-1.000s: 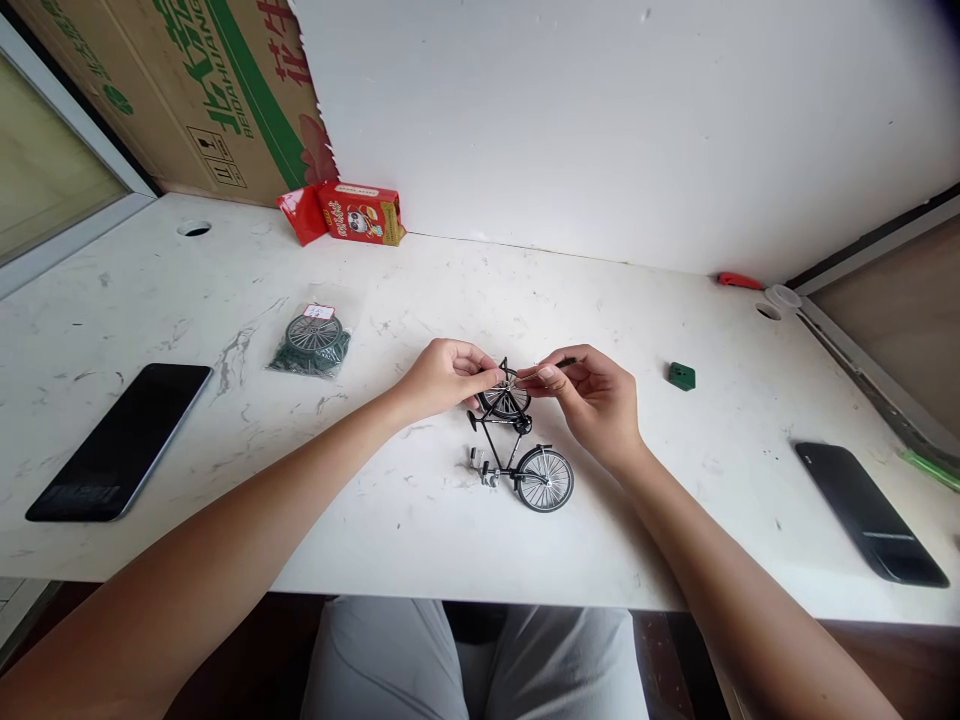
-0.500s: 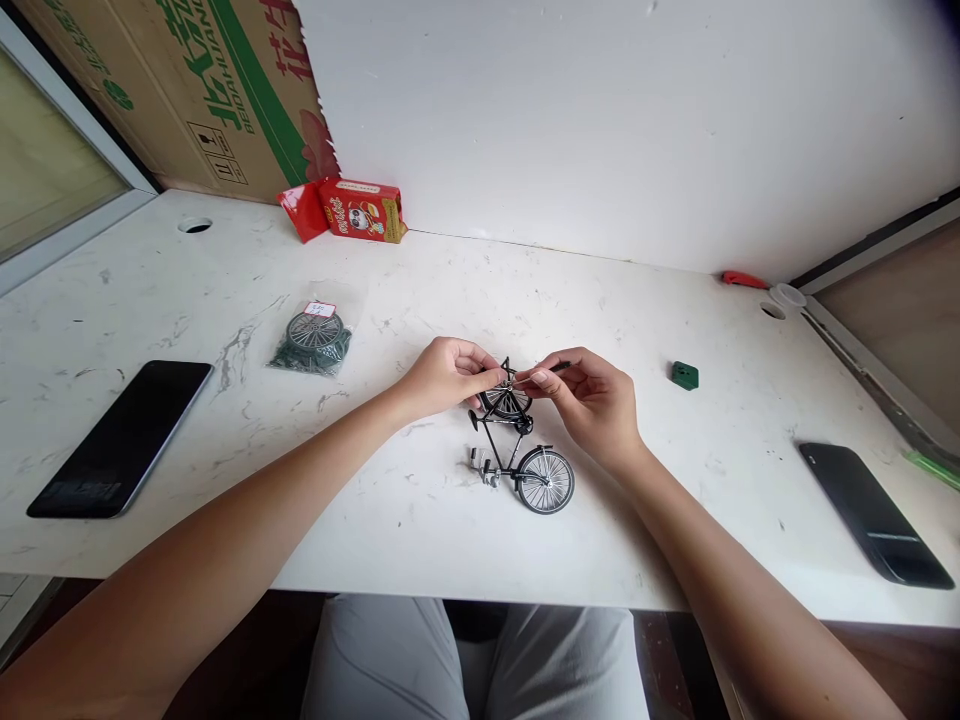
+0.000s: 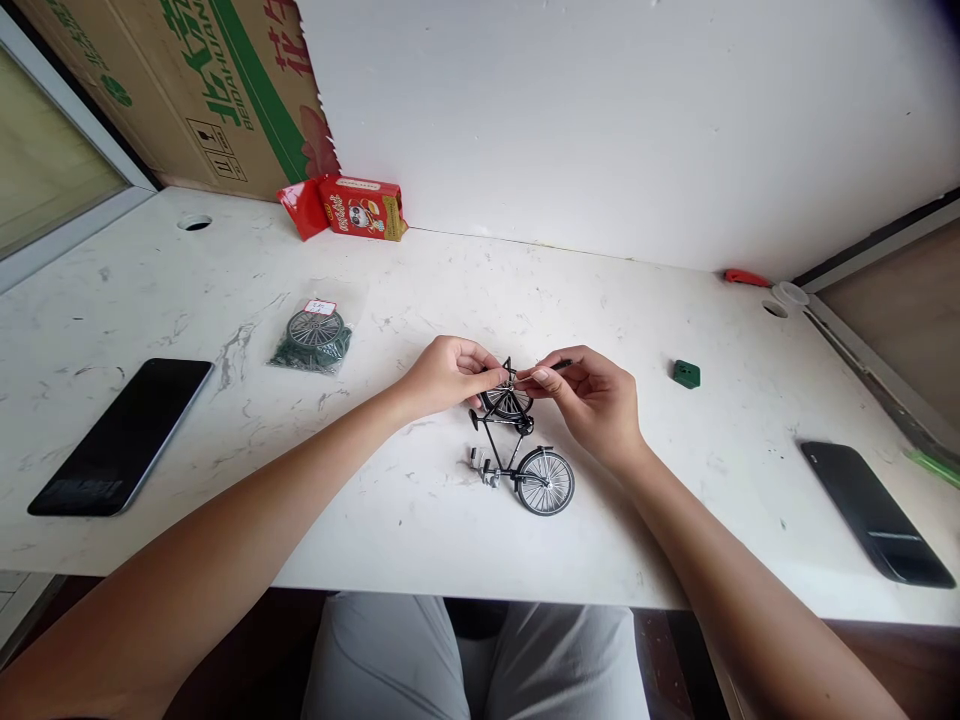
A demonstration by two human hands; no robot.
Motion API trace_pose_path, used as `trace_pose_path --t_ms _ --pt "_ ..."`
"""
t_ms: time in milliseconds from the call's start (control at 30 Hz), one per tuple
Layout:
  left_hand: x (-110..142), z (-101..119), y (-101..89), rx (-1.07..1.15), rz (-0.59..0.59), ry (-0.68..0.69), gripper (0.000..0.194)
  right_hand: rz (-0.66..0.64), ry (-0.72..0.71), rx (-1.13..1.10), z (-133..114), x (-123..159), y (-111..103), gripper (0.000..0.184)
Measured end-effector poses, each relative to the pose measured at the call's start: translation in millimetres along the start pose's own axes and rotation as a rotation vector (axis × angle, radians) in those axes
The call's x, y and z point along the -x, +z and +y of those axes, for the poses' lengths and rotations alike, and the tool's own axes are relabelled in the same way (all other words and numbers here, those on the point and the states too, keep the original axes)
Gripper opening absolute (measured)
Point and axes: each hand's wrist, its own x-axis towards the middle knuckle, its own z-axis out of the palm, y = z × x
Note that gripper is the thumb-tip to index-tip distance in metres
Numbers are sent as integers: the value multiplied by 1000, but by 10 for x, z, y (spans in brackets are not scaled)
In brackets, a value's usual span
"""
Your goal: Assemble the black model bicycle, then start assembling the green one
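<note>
A black model bicycle [image 3: 487, 435] lies on its side on the white table, its spoked front wheel [image 3: 546, 482] toward me. My left hand [image 3: 454, 375] is closed on the bicycle at its rear wheel [image 3: 507, 402], with thumb and fingers pinching the rim area. Between the fingertips of my right hand [image 3: 589, 395] is a thin tool with a metal shaft and a dark end, apparently a small screwdriver [image 3: 562, 365]. Its tip meets the bicycle near the rear hub; the exact contact is too small to make out.
A clear bag [image 3: 311, 335] of dark green parts and a wheel lies beyond my left forearm. Phones [image 3: 124, 435] [image 3: 877, 510] lie on both sides. A small green block [image 3: 686, 374] is to the right. A red box [image 3: 364, 208] and cardboard [image 3: 165, 90] stand at the back.
The hands and the bicycle keep almost the same place. The right fingers have shifted slightly on the thin tool; the view has drifted a little.
</note>
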Motion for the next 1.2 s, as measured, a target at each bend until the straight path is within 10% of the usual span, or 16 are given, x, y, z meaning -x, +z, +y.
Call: trace_pose_path --t_ms 1200 --pt "-9 -12 -42 -24 -51 -6 29 -12 18 -14 13 -5 -2 28"
